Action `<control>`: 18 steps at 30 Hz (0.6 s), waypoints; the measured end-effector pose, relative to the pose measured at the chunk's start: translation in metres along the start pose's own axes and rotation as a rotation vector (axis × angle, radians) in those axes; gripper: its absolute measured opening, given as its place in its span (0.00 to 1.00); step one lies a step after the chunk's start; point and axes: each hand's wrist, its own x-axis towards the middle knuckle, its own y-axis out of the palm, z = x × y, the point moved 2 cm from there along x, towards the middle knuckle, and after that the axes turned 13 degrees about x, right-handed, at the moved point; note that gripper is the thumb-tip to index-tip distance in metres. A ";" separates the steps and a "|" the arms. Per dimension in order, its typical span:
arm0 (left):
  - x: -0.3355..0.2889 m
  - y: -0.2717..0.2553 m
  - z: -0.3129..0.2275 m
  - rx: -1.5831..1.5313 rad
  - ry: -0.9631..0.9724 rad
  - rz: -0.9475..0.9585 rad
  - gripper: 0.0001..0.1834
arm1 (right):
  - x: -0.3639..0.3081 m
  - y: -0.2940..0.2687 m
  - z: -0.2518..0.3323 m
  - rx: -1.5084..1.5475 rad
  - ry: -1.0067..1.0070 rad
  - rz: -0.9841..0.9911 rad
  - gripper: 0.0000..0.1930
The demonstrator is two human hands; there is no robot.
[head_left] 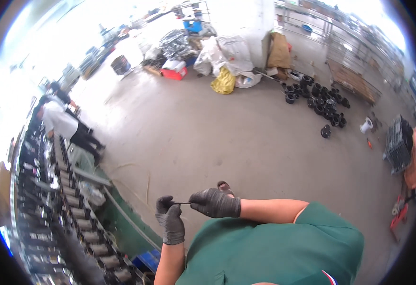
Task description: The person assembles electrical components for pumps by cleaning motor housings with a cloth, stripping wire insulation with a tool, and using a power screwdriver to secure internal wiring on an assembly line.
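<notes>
A thin, dark, rod-like piece [183, 203] spans the short gap between my two hands, in front of my chest. My left hand [171, 223], in a dark grey glove, pinches one end of it between thumb and fingers. From the right, my right hand [216, 203], gloved alike, closes round the other end. Its fingertips are partly hidden, and the piece is too small to name exactly. On my left runs a long bench [65, 190] lined with several metal cylinders [90, 237], apart from both hands.
A blue bin [147, 261] stands beside the bench, near my left forearm. Two people work farther along it, one in a white top [61, 118]. Black round parts [319, 102] lie on the floor at the far right, near a grey crate [398, 145]. White sacks [231, 54] lie at the back.
</notes>
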 end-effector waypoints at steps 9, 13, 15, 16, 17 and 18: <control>0.238 0.000 -0.036 0.118 -0.051 -0.022 0.19 | 0.246 -0.054 -0.062 0.220 -0.009 0.073 0.08; 0.317 -0.010 -0.066 0.096 0.053 -0.144 0.16 | 0.351 -0.053 -0.067 0.208 -0.132 0.029 0.04; 0.348 -0.027 -0.067 0.015 0.009 -0.202 0.16 | 0.394 -0.040 -0.070 0.170 -0.136 0.106 0.05; 0.362 -0.036 -0.066 -0.049 -0.011 -0.209 0.17 | 0.415 -0.036 -0.073 0.117 -0.116 0.115 0.05; 0.376 -0.047 -0.061 -0.055 -0.003 -0.245 0.17 | 0.431 -0.026 -0.085 0.118 -0.094 0.160 0.05; 0.389 -0.058 -0.054 -0.062 -0.023 -0.274 0.17 | 0.449 -0.014 -0.097 0.123 -0.109 0.188 0.05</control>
